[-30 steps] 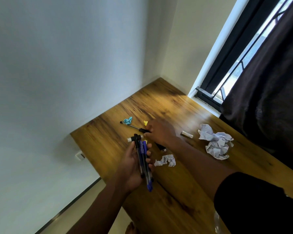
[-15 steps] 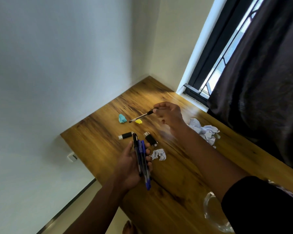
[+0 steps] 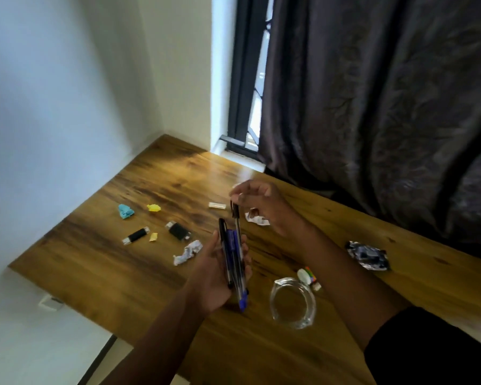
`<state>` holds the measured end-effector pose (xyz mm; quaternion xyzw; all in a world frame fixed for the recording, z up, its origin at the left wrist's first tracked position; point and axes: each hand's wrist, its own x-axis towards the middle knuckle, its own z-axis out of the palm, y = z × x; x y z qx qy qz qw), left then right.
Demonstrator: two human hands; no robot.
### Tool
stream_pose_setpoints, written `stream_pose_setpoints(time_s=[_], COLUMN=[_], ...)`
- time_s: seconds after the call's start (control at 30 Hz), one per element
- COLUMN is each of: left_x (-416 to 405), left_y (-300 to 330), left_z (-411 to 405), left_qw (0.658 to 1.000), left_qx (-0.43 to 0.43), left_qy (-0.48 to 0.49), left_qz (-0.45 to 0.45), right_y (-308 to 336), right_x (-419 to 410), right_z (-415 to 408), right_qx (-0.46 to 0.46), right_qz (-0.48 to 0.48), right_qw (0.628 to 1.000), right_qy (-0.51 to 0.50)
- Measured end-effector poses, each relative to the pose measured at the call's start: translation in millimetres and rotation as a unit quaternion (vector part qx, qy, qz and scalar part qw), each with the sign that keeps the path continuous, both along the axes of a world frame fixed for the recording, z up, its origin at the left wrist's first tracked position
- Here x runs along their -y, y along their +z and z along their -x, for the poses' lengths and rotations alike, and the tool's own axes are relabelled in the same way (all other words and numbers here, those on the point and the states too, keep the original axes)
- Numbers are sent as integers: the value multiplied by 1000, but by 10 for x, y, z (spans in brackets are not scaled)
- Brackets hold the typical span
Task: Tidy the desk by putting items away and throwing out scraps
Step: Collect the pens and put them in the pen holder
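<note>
My left hand (image 3: 215, 276) holds a bundle of black and blue pens (image 3: 232, 262) above the wooden desk (image 3: 95, 268). My right hand (image 3: 257, 204) pinches the top of another pen (image 3: 237, 226) and stands it upright against the bundle. On the desk lie scraps: a blue one (image 3: 126, 211), a yellow one (image 3: 154, 207), a small pale yellow one (image 3: 153, 237), a white crumpled one (image 3: 188, 252) and another white one (image 3: 257, 219) partly hidden by my right hand. Two black USB sticks (image 3: 136, 236) (image 3: 178, 230) lie to the left.
A clear glass jar (image 3: 293, 301) lies near my right forearm, with a small colourful item (image 3: 307, 275) beside it. A crumpled foil wrapper (image 3: 368, 255) sits at the right. A small white tube (image 3: 217, 205) lies farther back. A dark curtain (image 3: 386, 107) hangs behind the desk.
My right hand lifted a pen off the desk near the yellow scrap and brought it back to the bundle in my left hand. The camera swung right, revealing the jar and wrapper.
</note>
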<state>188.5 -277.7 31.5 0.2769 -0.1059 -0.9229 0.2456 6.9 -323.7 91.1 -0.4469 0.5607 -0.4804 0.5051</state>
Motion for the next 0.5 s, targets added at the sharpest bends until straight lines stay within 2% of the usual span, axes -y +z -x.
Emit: stream_pose_setpoints(time_s=[0.17, 0.3, 0.4, 0.5], left_x=[-339, -704, -1019, -1386], left_y=[127, 153, 154, 198], left_z=[559, 994, 1327, 1655], left_qw=[999, 995, 989, 981], left_qx=[16, 16, 33, 51], left_qy=[-46, -100, -146, -181], left_qz=[16, 3, 18, 39], right_y=[-235, -246, -232, -236], right_x=[-608, -1128, -1552, -2008], right_z=[347, 778, 1137, 1459], right_qx=[-83, -76, -43, -57], right_qz=[10, -4, -7, -9], right_qw=[995, 993, 996, 996], right_qy=[-47, -86, -74, -62])
